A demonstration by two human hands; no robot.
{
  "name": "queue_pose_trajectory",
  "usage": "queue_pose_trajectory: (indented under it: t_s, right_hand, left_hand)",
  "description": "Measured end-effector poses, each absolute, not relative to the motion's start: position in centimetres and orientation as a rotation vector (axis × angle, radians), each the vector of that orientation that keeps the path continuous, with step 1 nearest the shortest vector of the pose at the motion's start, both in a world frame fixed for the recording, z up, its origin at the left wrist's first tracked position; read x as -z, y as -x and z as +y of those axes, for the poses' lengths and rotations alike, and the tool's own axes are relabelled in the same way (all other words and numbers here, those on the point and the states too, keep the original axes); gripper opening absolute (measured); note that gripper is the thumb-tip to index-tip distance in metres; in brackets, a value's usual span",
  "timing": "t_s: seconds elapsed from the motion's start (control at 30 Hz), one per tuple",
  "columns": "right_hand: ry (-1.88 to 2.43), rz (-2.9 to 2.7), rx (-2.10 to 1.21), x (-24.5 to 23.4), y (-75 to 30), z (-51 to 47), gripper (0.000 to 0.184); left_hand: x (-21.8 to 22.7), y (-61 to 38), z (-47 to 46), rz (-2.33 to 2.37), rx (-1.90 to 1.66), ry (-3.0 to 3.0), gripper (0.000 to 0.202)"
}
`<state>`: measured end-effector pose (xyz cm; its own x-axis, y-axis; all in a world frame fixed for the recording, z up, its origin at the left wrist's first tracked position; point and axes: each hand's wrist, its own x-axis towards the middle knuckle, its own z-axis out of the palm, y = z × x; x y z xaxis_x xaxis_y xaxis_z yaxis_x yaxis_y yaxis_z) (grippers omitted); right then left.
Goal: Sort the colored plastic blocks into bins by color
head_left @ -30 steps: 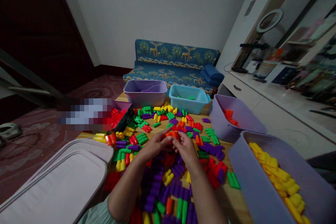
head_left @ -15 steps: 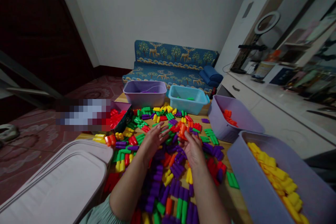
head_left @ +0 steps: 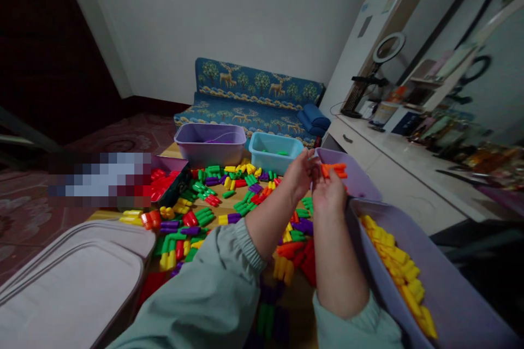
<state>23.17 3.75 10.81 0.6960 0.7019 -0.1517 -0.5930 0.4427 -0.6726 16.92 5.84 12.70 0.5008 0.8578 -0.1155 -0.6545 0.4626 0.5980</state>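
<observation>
My right hand (head_left: pixel 329 192) is closed around orange plastic building pieces (head_left: pixel 336 169), held up at the near edge of a purple bin (head_left: pixel 362 177). Just left of it is my left hand (head_left: pixel 301 172), its fingers stretched toward the right hand and apart, with nothing visible in them. Below both forearms, loose tube-shaped building pieces (head_left: pixel 245 204) in green, purple, red, yellow and orange lie scattered on the wooden table (head_left: pixel 223 208). My forearms hide part of the pile.
A larger purple bin (head_left: pixel 446 278) with yellow pieces stands at the right. At the back are another purple bin (head_left: pixel 210 152) and a light blue bin (head_left: pixel 276 161) with a few green pieces. A dark box (head_left: pixel 174 185) of red pieces and a pale lid (head_left: pixel 77 278) are at the left.
Both hands have moved right and away from me, from above the pile to the purple bin, with the orange pieces in my right hand. The view has turned slightly right.
</observation>
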Motion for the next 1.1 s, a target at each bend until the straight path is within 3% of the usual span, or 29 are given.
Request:
queue_pose_trajectory:
  t_s: [0.17,0.47,0.6,0.77,0.9,1.1]
  right_hand:
    - [0.749,-0.28,-0.89,-12.3,-24.9,3.3,0.012]
    - [1.129,-0.747,-0.955,-3.4,-21.2,0.2,0.034]
    - [1.398,-1.301,-0.759,-0.8,-19.1,0.2,0.032]
    - [1.697,-1.976,-0.378,-0.3,-16.8,-0.7,0.063]
    - [1.81,-2.039,-0.265,-0.8,-16.0,-1.3,0.048]
    - [1.841,-1.908,-0.241,-1.3,-16.2,-1.5,0.03]
  left_hand:
    - [-12.4,-16.7,6.8,0.42,-0.958,-0.489,0.045]
    - [-2.2,-0.7,4.7,1.138,-1.275,-1.2,0.043]
    - [0.3,3.2,3.1,1.366,-1.269,-1.431,0.034]
    - [-1.3,3.6,1.1,1.387,-0.838,-1.879,0.025]
    - [-3.6,4.1,0.1,1.398,-0.392,-2.158,0.032]
    - [-4.3,4.5,-0.8,1.382,-0.165,-2.239,0.049]
